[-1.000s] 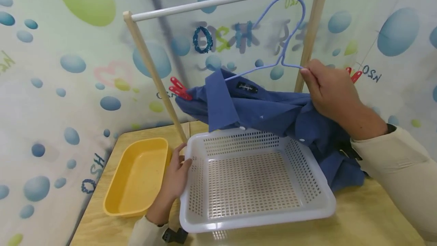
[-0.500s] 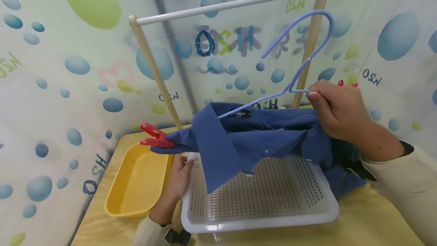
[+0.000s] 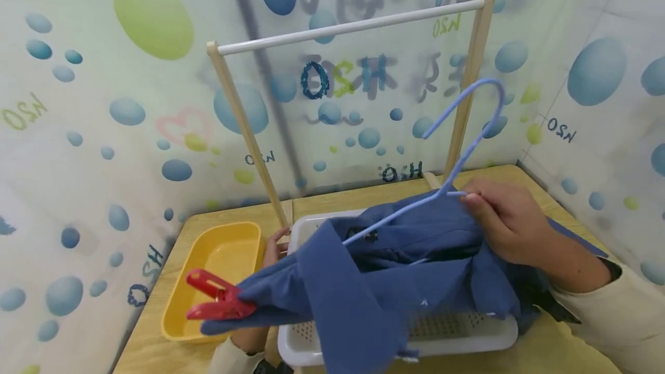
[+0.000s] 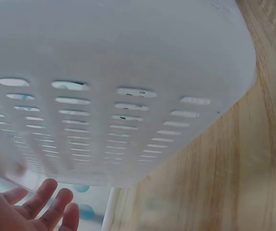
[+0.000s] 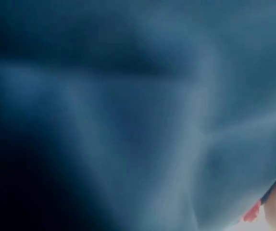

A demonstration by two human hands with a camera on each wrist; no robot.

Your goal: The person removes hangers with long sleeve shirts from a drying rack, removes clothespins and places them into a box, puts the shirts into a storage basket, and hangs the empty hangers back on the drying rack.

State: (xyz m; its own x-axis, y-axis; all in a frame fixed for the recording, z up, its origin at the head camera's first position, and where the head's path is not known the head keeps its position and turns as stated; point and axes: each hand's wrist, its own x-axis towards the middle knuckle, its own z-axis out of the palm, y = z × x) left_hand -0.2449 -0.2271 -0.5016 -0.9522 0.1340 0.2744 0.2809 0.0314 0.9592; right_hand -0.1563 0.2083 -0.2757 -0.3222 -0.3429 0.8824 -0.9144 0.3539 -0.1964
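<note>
One blue shirt point(image 3: 395, 281) hangs above the white basket point(image 3: 467, 343), its length running leftward from the right hand point(image 3: 514, 225), which pinches its hanger point(image 3: 441, 193), while the left hand point(image 4: 32, 211), fingers relaxed, lies beside the basket.

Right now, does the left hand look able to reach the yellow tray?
Probably yes. The left hand is between the white basket and the yellow tray, and the far part of the tray looks free. In the head view, the blue shirt and red clip hide some of its near part.
</note>
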